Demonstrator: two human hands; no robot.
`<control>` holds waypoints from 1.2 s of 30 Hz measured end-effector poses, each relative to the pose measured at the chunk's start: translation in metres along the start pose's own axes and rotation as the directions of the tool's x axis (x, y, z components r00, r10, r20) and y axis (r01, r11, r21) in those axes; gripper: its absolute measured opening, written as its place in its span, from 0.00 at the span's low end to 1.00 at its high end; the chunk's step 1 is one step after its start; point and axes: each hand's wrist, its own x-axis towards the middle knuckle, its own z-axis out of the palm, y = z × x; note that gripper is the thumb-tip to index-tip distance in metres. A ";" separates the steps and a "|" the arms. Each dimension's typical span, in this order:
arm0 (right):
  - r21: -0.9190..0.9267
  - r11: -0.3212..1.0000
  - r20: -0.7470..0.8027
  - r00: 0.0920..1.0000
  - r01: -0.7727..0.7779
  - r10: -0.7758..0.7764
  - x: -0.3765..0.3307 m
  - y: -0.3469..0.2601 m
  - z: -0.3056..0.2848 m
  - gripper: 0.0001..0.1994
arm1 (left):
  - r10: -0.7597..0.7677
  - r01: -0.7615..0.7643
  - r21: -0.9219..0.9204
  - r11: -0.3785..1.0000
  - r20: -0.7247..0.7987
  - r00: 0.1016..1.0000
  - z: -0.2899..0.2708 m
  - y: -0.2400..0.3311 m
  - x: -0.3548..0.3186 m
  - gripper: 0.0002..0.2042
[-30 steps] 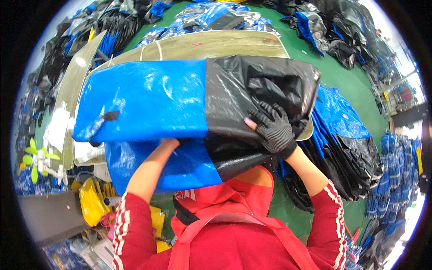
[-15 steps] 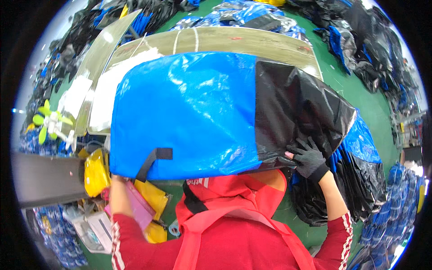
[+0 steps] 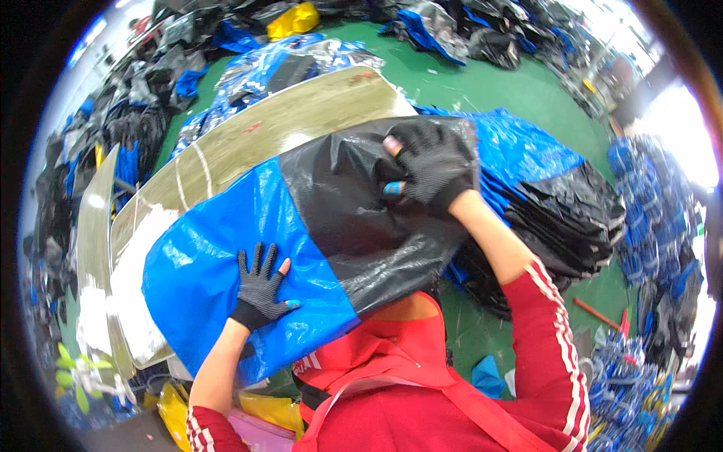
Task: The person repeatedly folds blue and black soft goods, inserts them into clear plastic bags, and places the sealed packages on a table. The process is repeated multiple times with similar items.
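Note:
A large blue and black plastic bag (image 3: 226, 241) lies flat before me, blue on the left and black on the right. My left hand (image 3: 263, 292), in a dark ribbed glove, rests on the blue part with its fingers spread. On the black part, near the bag's far right corner, lies my right hand (image 3: 433, 167) in a matching glove. Its index finger and thumb are apart, and the black sheet creases around them. Bare index fingertips and blue-wrapped thumbs show on both hands.
Under the bag is a worn pale tabletop (image 3: 233, 128). A thick stack of blue and black bags (image 3: 542, 181) adjoins it on the right. Bundled blue material (image 3: 655, 188) stands farther right, over a green floor (image 3: 452, 87). A green-bladed fan (image 3: 79, 377) is at lower left.
My left hand has moved from the bag's near left edge onto its blue surface. My right hand has shifted to the far right part. The view has turned rightward, and the bag lies slanted.

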 end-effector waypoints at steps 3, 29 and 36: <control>-0.001 0.995 0.155 0.983 -0.097 0.096 -0.009 -0.002 0.053 0.43 | -0.112 0.156 -0.102 0.983 0.344 0.932 -0.034 -0.014 0.043 0.40; 0.547 0.429 0.104 0.567 -0.719 0.817 -0.055 0.138 0.088 0.17 | 0.229 -0.459 -0.305 0.834 -0.566 0.792 0.001 0.078 0.266 0.19; 0.936 0.168 0.060 0.610 -0.310 0.790 -0.068 0.102 0.124 0.22 | 0.179 -0.476 -0.359 0.803 -0.617 0.767 -0.041 0.091 0.293 0.27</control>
